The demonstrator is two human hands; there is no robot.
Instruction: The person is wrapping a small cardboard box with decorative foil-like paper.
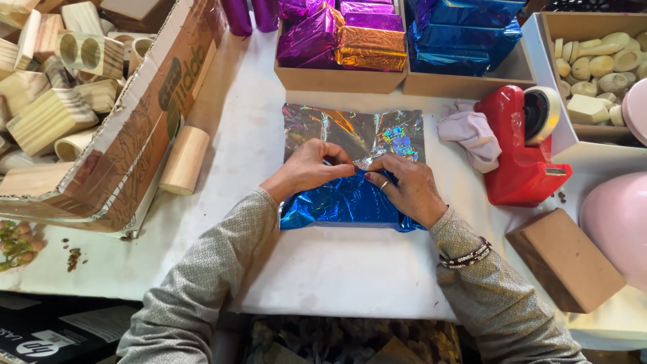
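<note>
Head view, left hand (309,167) and right hand (409,189) pressing blue foil (344,202), fingertips meeting

Red tape dispenser (522,158), wood cylinder (184,160), brown block (565,259), cardboard box w/ wood pcs (145,128)

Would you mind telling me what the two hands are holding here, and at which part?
Both the left hand and the right hand pinch the blue foil wrapping at its folded upper edge, in the middle, fingertips nearly meeting.
</note>
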